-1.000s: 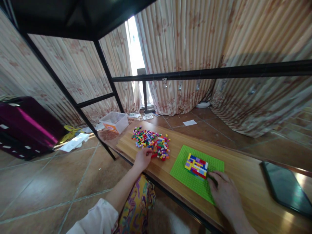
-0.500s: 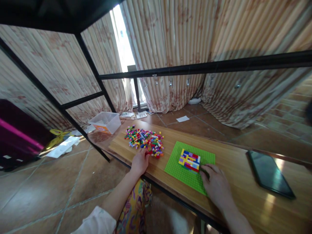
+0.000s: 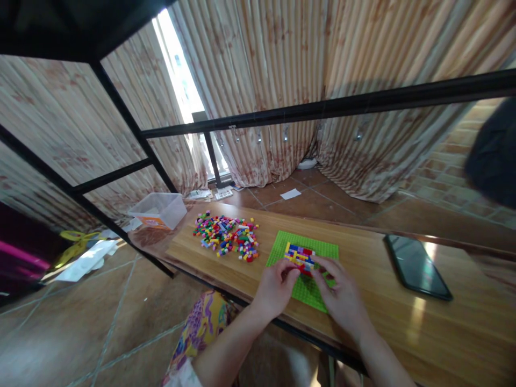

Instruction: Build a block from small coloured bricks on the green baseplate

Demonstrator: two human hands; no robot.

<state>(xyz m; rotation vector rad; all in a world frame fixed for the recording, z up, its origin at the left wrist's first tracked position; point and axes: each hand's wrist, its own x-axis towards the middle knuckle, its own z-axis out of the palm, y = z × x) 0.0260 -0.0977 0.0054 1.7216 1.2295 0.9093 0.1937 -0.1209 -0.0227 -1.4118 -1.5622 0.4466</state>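
A flat block of toy building bricks (image 3: 297, 252), in yellow, blue, white, red and purple, sits on a green studded baseplate (image 3: 278, 244). My left hand (image 3: 276, 287) is at the block's near left edge, thumb and forefinger pinched together. Red shows beside those fingertips, but whether it is a loose brick or part of the block I cannot tell. From the right, my right hand (image 3: 341, 290) grips the block, forefinger and thumb against its right end. My fingers hide the block's near edge.
Many loose coloured bricks (image 3: 226, 235) lie heaped on the wooden table (image 3: 363, 269), left of the baseplate. A dark phone (image 3: 417, 267) rests at the right. Beyond the table's left end stands a clear plastic box (image 3: 171, 209). A black metal bar (image 3: 258, 118) crosses behind.
My left hand has left the loose bricks and come right to the block. My right hand has stayed at the block's right end, its fingers now further over it. The view has shifted slightly.
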